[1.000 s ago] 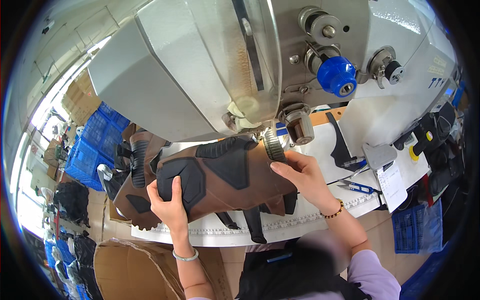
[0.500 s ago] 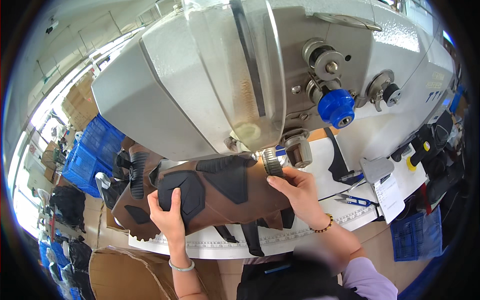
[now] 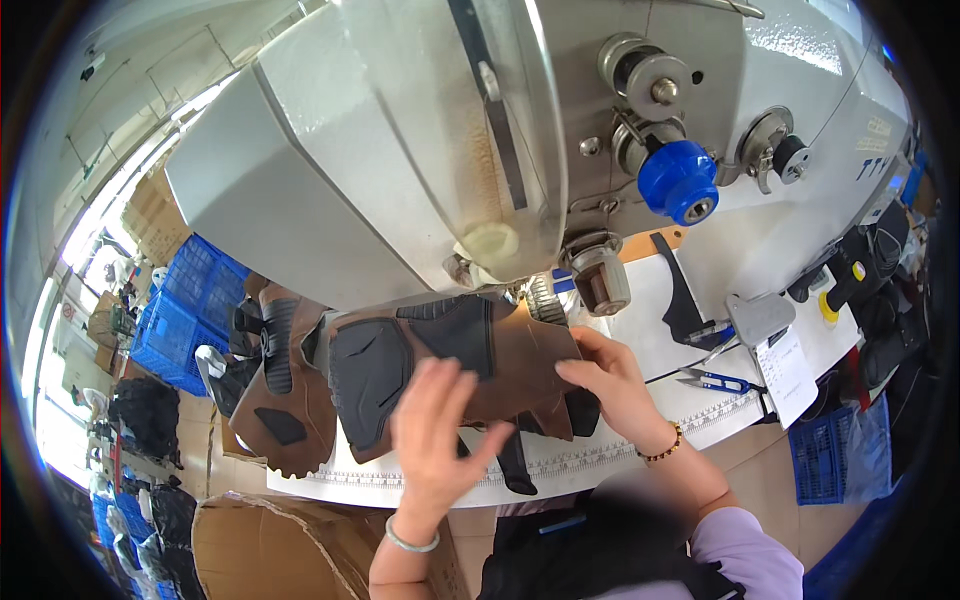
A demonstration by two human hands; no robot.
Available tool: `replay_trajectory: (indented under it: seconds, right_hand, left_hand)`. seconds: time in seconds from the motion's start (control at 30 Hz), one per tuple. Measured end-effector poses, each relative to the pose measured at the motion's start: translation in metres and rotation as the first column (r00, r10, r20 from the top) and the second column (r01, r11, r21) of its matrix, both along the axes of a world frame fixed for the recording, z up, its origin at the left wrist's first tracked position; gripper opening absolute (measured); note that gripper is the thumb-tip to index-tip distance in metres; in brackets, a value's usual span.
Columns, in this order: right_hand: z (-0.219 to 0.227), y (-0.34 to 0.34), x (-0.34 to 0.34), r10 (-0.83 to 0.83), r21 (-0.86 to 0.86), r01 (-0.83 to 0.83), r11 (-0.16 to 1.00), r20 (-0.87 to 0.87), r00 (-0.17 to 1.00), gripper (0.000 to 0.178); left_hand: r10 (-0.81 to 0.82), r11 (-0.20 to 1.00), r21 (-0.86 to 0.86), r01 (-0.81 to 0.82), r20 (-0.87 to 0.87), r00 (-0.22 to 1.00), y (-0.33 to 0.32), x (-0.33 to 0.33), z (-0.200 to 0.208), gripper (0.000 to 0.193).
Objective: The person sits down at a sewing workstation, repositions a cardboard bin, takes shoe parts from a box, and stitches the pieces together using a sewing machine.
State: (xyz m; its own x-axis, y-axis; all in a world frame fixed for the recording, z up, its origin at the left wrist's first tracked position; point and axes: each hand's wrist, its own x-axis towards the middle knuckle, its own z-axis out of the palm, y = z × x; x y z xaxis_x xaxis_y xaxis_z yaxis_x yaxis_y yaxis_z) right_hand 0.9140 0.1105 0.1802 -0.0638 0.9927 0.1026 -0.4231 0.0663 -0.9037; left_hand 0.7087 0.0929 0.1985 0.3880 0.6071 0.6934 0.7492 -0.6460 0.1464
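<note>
A brown leather panel with black padded patches lies under the head of a large grey sewing machine. My right hand grips its right edge between thumb and fingers. Over the panel's near edge, my left hand is open, fingers stretched and thumb apart, slightly blurred; whether it touches the leather I cannot tell. The machine's ridged wheel stands at the panel's far edge. A second brown piece with black patches lies to the left. Black strap-like parts stick out below the panel.
Thread snips, a white paper slip and a curved black piece lie on the white table at right. Blue crates stand at left, another blue crate at lower right, and a cardboard box below.
My left hand has let go of the panel's left part and moved right, opening. The panel has shifted and now shows apart from the left piece. My right hand is slightly farther right.
</note>
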Motion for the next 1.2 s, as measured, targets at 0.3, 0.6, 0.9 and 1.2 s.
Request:
replay_trajectory:
  seconds: [0.3,0.6,0.9,1.2]
  right_hand:
    - [-0.012,-0.014,0.018,0.121,0.160,-0.161,0.974,0.231,0.965,0.045]
    - [-0.023,-0.004,-0.005,0.055,0.144,-0.079,0.986,0.162,0.985,0.047]
    - [-0.029,-0.006,-0.005,-0.059,0.283,-0.019,0.959,0.265,0.962,0.019]
    - [-0.032,-0.006,-0.006,-0.118,0.336,0.029,0.941,0.247,0.962,0.013]
  left_hand:
    - [-0.173,0.979,-0.128,0.158,-0.119,0.978,0.010,0.045,-0.001,0.070]
    - [-0.075,0.995,-0.071,0.071,-0.059,0.995,-0.001,0.071,-0.003,0.075]
    - [-0.124,0.992,0.029,0.126,-0.047,0.991,0.004,0.068,-0.006,0.071]
    - [-0.093,0.992,0.080,0.096,-0.043,0.995,0.003,0.072,-0.006,0.063]
